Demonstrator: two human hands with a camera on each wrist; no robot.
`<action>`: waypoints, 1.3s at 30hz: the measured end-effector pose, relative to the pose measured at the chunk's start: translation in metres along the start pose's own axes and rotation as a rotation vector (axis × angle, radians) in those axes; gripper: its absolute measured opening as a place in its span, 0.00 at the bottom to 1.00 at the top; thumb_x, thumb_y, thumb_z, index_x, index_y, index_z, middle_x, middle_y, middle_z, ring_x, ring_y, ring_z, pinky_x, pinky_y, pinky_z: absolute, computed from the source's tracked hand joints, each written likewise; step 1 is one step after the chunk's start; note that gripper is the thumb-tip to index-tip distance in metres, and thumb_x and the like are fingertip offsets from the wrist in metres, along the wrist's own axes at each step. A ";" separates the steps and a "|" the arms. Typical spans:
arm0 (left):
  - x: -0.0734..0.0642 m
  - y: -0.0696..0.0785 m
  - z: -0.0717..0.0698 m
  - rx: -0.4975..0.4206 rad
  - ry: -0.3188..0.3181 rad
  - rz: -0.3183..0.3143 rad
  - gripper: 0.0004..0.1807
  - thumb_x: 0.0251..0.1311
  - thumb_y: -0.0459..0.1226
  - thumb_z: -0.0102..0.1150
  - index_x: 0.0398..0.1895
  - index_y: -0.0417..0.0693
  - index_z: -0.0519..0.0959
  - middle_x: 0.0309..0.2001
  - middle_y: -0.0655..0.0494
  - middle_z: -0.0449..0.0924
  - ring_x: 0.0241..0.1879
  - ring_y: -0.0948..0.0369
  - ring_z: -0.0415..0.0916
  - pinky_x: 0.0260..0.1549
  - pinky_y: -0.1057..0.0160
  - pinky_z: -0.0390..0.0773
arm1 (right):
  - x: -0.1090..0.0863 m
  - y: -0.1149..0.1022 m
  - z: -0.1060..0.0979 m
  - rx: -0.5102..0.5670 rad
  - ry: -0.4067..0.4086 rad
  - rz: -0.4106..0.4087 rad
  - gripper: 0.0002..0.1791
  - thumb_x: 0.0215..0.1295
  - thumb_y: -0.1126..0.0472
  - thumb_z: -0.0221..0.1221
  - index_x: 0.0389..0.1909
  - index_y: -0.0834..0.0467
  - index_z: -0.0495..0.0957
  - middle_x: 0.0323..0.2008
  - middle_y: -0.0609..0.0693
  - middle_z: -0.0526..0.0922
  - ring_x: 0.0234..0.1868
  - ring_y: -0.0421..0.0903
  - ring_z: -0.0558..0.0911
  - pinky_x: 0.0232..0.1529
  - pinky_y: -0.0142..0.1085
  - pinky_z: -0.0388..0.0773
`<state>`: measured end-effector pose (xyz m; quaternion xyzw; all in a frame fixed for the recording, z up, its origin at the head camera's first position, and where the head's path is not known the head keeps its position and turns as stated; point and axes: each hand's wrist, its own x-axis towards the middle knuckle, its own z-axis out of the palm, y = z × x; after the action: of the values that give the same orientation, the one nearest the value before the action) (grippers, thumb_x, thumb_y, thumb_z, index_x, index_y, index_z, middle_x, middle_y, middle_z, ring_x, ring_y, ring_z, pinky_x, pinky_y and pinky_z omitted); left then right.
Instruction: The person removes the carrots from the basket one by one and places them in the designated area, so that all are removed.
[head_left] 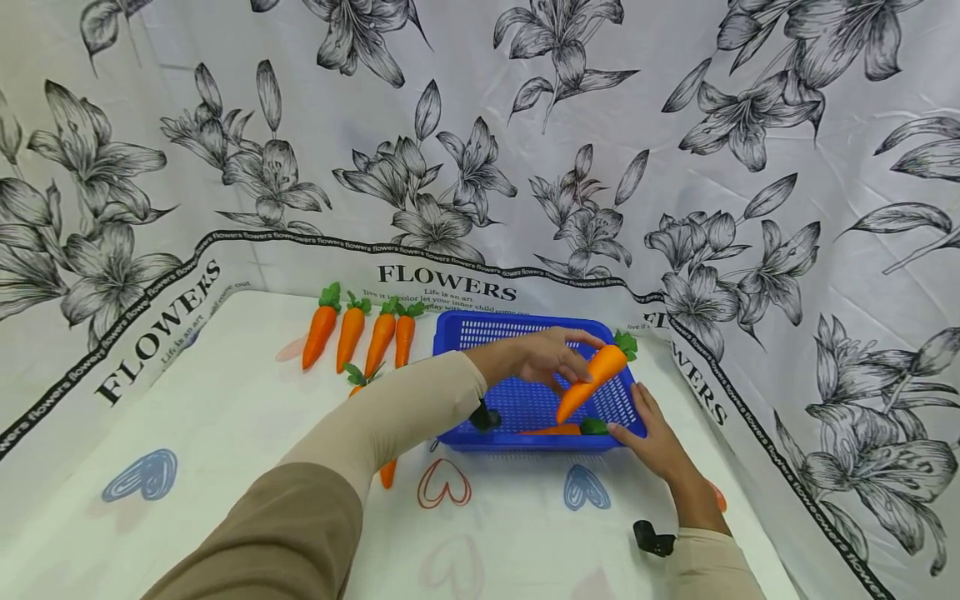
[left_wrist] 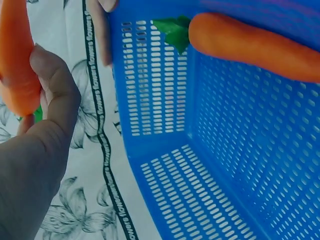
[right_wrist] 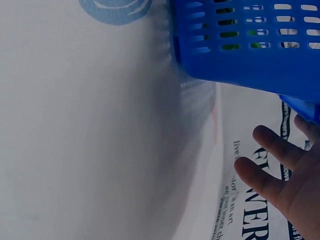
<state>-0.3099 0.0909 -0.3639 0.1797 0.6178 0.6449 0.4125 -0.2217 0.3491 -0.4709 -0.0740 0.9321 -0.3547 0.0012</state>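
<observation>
My left hand [head_left: 551, 357] grips a toy carrot [head_left: 592, 382] with a green leafy top, above the right part of a blue perforated basket [head_left: 517, 443]. In the left wrist view the thumb presses against that carrot [left_wrist: 17, 60]. Inside the basket, along its near wall, lies another carrot [left_wrist: 250, 42]. My right hand [head_left: 654, 433] is at the basket's near right corner, thumb at the rim and fingers along the outside. Its fingers look spread and nearly straight in the right wrist view, beside the basket wall [right_wrist: 245, 67].
Several carrots [head_left: 350, 333] lie in a row left of the basket. Another carrot [head_left: 387, 473] is mostly hidden beneath my left forearm. The white cloth [head_left: 247, 433] has printed hearts. A flower-patterned curtain [head_left: 465, 225] stands behind and at both sides.
</observation>
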 end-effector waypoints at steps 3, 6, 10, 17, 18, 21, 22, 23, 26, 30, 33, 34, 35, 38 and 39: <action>-0.008 0.000 0.003 -0.027 0.011 0.028 0.33 0.55 0.24 0.64 0.63 0.58 0.72 0.49 0.41 0.76 0.44 0.44 0.78 0.39 0.41 0.78 | 0.001 0.000 0.001 -0.008 -0.002 -0.001 0.50 0.64 0.45 0.57 0.76 0.58 0.39 0.75 0.60 0.36 0.71 0.68 0.44 0.61 0.69 0.45; -0.017 0.000 0.006 -0.049 0.034 0.051 0.33 0.55 0.24 0.64 0.63 0.58 0.72 0.48 0.40 0.77 0.44 0.44 0.78 0.39 0.42 0.79 | 0.001 -0.001 0.001 -0.020 -0.008 0.008 0.50 0.65 0.44 0.57 0.76 0.58 0.38 0.75 0.60 0.36 0.71 0.68 0.44 0.61 0.69 0.45; -0.029 0.002 0.010 -0.068 0.069 0.077 0.31 0.55 0.25 0.65 0.61 0.58 0.74 0.48 0.40 0.76 0.44 0.44 0.78 0.38 0.44 0.80 | 0.001 -0.004 -0.001 -0.035 -0.018 0.023 0.51 0.65 0.41 0.56 0.77 0.57 0.37 0.75 0.60 0.35 0.71 0.69 0.43 0.61 0.70 0.45; -0.048 0.007 0.014 -0.098 0.118 0.134 0.32 0.55 0.24 0.65 0.61 0.58 0.74 0.48 0.40 0.77 0.44 0.44 0.77 0.36 0.45 0.80 | 0.000 -0.009 -0.004 -0.036 -0.032 0.035 0.53 0.64 0.38 0.55 0.76 0.57 0.36 0.75 0.61 0.34 0.71 0.69 0.42 0.60 0.70 0.44; -0.051 0.008 0.015 -0.107 0.124 0.141 0.32 0.55 0.24 0.65 0.62 0.58 0.73 0.48 0.40 0.76 0.44 0.44 0.77 0.36 0.45 0.80 | 0.000 -0.009 -0.004 -0.036 -0.031 0.035 0.53 0.64 0.38 0.55 0.76 0.56 0.36 0.75 0.61 0.34 0.71 0.69 0.42 0.60 0.70 0.44; -0.060 0.011 0.015 -0.134 0.134 0.163 0.34 0.54 0.23 0.65 0.63 0.57 0.72 0.48 0.40 0.75 0.44 0.45 0.76 0.36 0.45 0.81 | 0.001 -0.009 -0.004 -0.040 -0.028 0.033 0.53 0.64 0.38 0.55 0.76 0.56 0.35 0.75 0.61 0.34 0.71 0.69 0.42 0.60 0.70 0.45; -0.062 0.012 0.015 -0.141 0.135 0.171 0.34 0.54 0.23 0.65 0.63 0.57 0.72 0.48 0.40 0.75 0.44 0.45 0.76 0.36 0.45 0.81 | 0.001 -0.008 -0.004 -0.040 -0.025 0.031 0.53 0.64 0.38 0.55 0.76 0.56 0.35 0.75 0.62 0.34 0.71 0.69 0.42 0.60 0.70 0.45; -0.066 0.014 0.015 -0.146 0.137 0.176 0.34 0.54 0.23 0.65 0.63 0.58 0.72 0.49 0.40 0.74 0.44 0.45 0.76 0.36 0.45 0.81 | 0.000 -0.008 -0.004 -0.039 -0.024 0.030 0.53 0.64 0.39 0.55 0.76 0.57 0.35 0.75 0.62 0.34 0.71 0.69 0.42 0.61 0.70 0.44; -0.076 0.017 0.016 -0.159 0.132 0.195 0.34 0.54 0.23 0.65 0.63 0.58 0.73 0.49 0.39 0.74 0.44 0.46 0.76 0.37 0.44 0.80 | -0.001 -0.009 -0.003 -0.032 -0.022 0.029 0.52 0.65 0.41 0.56 0.76 0.57 0.35 0.75 0.63 0.35 0.71 0.69 0.42 0.61 0.69 0.44; -0.089 0.022 0.016 -0.172 0.120 0.229 0.33 0.54 0.23 0.65 0.62 0.58 0.73 0.49 0.38 0.74 0.42 0.46 0.77 0.38 0.43 0.80 | -0.003 -0.010 -0.003 -0.018 -0.024 0.028 0.51 0.65 0.44 0.56 0.76 0.57 0.35 0.75 0.63 0.34 0.71 0.70 0.41 0.61 0.70 0.43; -0.100 0.025 0.016 -0.178 0.123 0.254 0.33 0.54 0.22 0.65 0.62 0.57 0.73 0.47 0.37 0.75 0.40 0.47 0.77 0.39 0.42 0.79 | -0.004 -0.009 -0.003 -0.015 -0.025 0.030 0.51 0.66 0.44 0.56 0.76 0.57 0.34 0.74 0.63 0.34 0.71 0.70 0.41 0.61 0.70 0.42; -0.103 0.025 0.016 -0.180 0.126 0.259 0.33 0.54 0.22 0.65 0.62 0.56 0.73 0.47 0.38 0.75 0.40 0.47 0.78 0.39 0.42 0.79 | -0.004 -0.009 -0.003 -0.015 -0.023 0.027 0.51 0.66 0.44 0.56 0.76 0.57 0.35 0.74 0.63 0.34 0.71 0.70 0.41 0.61 0.70 0.42; -0.106 0.026 0.015 -0.183 0.127 0.265 0.33 0.54 0.22 0.65 0.62 0.56 0.73 0.46 0.38 0.75 0.40 0.47 0.78 0.39 0.42 0.79 | -0.004 -0.009 -0.003 -0.014 -0.022 0.026 0.51 0.66 0.44 0.56 0.76 0.57 0.35 0.75 0.63 0.34 0.71 0.70 0.41 0.61 0.70 0.42; -0.116 0.026 0.013 -0.187 0.128 0.286 0.34 0.54 0.22 0.64 0.63 0.55 0.72 0.44 0.39 0.76 0.40 0.47 0.79 0.39 0.43 0.80 | -0.004 -0.007 -0.001 -0.010 -0.014 0.011 0.51 0.66 0.45 0.57 0.76 0.58 0.36 0.75 0.63 0.34 0.71 0.70 0.41 0.61 0.70 0.43; -0.119 0.026 0.012 -0.193 0.127 0.292 0.34 0.54 0.22 0.63 0.64 0.55 0.71 0.43 0.39 0.75 0.40 0.47 0.79 0.39 0.43 0.80 | -0.004 -0.006 -0.001 -0.010 -0.012 0.006 0.51 0.65 0.44 0.57 0.76 0.58 0.36 0.75 0.63 0.34 0.71 0.70 0.42 0.61 0.70 0.43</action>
<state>-0.2379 0.0114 -0.3045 0.1860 0.5453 0.7641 0.2901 -0.2172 0.3457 -0.4663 -0.0735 0.9340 -0.3495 0.0077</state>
